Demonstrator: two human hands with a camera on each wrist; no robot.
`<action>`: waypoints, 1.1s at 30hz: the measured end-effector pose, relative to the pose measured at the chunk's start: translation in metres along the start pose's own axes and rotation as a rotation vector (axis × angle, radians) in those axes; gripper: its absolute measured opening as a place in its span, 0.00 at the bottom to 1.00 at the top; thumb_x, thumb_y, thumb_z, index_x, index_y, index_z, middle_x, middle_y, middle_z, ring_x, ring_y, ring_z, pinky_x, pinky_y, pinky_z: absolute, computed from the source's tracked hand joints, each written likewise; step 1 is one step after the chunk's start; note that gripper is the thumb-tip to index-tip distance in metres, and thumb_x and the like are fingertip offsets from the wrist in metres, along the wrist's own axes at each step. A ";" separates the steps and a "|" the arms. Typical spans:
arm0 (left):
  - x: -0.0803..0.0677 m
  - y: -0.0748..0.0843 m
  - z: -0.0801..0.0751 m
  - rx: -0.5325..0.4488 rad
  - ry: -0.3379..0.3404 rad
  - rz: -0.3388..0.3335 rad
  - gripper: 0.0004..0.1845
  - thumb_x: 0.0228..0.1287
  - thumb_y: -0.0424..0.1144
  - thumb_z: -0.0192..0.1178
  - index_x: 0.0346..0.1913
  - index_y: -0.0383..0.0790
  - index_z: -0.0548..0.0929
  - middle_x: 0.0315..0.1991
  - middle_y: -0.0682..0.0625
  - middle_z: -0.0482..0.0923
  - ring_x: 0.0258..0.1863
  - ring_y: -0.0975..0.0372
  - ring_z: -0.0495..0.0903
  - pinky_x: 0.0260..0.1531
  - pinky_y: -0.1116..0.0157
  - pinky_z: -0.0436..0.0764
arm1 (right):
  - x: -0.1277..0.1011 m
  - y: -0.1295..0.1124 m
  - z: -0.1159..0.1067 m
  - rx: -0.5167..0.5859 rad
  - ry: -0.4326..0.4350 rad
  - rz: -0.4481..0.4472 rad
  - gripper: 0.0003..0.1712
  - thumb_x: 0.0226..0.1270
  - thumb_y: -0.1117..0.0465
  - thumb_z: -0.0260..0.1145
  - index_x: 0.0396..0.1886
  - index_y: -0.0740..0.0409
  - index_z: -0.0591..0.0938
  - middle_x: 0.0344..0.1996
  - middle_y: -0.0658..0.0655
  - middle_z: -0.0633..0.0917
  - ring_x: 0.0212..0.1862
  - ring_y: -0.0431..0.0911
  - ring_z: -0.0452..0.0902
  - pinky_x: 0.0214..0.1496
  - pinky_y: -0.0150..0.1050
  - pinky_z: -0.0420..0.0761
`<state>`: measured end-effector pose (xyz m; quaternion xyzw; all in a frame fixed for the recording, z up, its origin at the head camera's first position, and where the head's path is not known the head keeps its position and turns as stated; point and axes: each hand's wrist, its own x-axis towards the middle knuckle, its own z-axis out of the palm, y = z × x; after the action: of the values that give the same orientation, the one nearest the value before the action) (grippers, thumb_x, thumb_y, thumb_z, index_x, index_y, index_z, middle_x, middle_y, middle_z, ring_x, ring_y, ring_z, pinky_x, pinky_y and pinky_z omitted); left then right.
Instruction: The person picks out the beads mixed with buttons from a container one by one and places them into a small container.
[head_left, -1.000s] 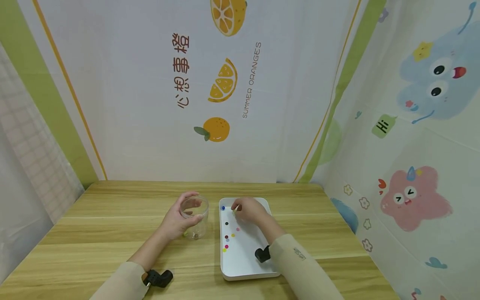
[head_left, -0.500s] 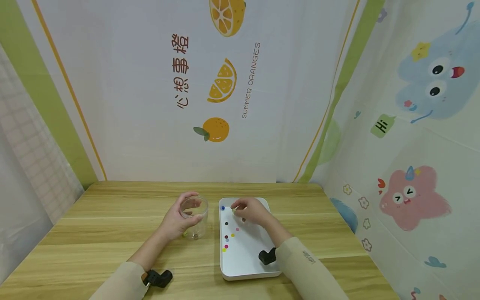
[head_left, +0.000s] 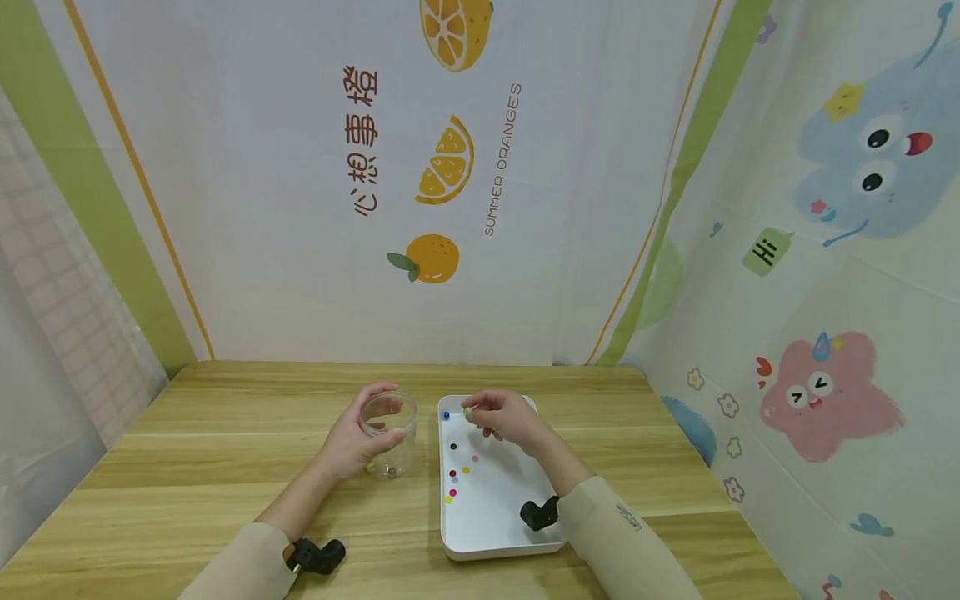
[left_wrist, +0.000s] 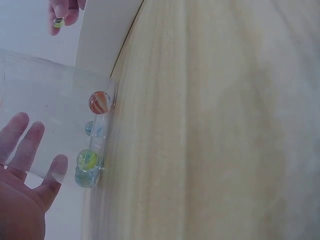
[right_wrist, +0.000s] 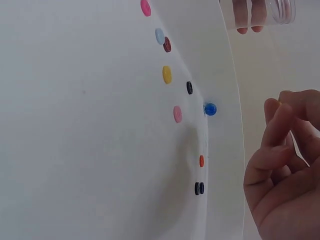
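My left hand (head_left: 360, 437) grips a clear plastic jar (head_left: 402, 454), which stands upright on the table left of the tray. Inside at its bottom lie several glass marbles, among them an orange-streaked marble (left_wrist: 99, 102) and a yellow-green marble (left_wrist: 88, 159). Over the far end of the white tray (head_left: 487, 533), my right hand (head_left: 510, 419) pinches another yellow-green marble (left_wrist: 58, 22) between thumb and fingertips. Something small and dark shows under its curled lower fingers, too small to identify. A blue marble (right_wrist: 210, 109) sits in the tray's far left corner.
Several flat buttons lie in the tray, mostly along its left side, such as a yellow button (right_wrist: 167, 74), a pink button (right_wrist: 177, 114) and a red-orange button (right_wrist: 201, 161). The tray's raised wall stands between the buttons and the jar. A printed curtain hangs behind the wooden table (head_left: 187, 467).
My right hand has risen from the tray floor with the yellow-green marble in its fingertips. The left hand and jar have stayed put.
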<state>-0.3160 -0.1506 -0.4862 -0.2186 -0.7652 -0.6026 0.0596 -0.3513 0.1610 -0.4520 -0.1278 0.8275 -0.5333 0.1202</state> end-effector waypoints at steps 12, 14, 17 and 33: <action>0.000 0.001 0.000 0.006 0.000 0.000 0.38 0.69 0.32 0.74 0.77 0.36 0.68 0.66 0.30 0.82 0.67 0.38 0.80 0.64 0.41 0.77 | -0.004 -0.003 -0.003 0.167 -0.052 0.001 0.22 0.78 0.58 0.72 0.66 0.61 0.86 0.43 0.58 0.86 0.34 0.43 0.75 0.35 0.33 0.74; 0.000 0.001 0.000 0.006 0.003 -0.004 0.38 0.69 0.32 0.74 0.77 0.35 0.68 0.66 0.30 0.82 0.67 0.37 0.80 0.64 0.41 0.78 | -0.006 -0.003 -0.002 0.178 -0.053 0.001 0.22 0.78 0.58 0.72 0.66 0.61 0.85 0.42 0.57 0.86 0.34 0.43 0.75 0.35 0.34 0.74; 0.000 0.001 0.000 0.008 0.005 -0.008 0.38 0.69 0.32 0.74 0.77 0.37 0.68 0.66 0.31 0.82 0.67 0.37 0.80 0.65 0.42 0.78 | -0.008 -0.005 -0.002 0.191 -0.051 0.001 0.23 0.78 0.58 0.72 0.67 0.63 0.85 0.41 0.55 0.86 0.34 0.43 0.75 0.36 0.34 0.74; 0.001 -0.001 0.001 -0.002 0.006 0.000 0.38 0.69 0.31 0.74 0.77 0.35 0.68 0.66 0.27 0.81 0.68 0.36 0.80 0.65 0.40 0.78 | -0.012 -0.012 0.002 0.244 -0.061 -0.016 0.23 0.79 0.59 0.71 0.66 0.65 0.84 0.42 0.51 0.87 0.33 0.43 0.75 0.36 0.34 0.74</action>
<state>-0.3170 -0.1498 -0.4871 -0.2171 -0.7645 -0.6038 0.0616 -0.3387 0.1585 -0.4412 -0.1348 0.7515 -0.6267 0.1557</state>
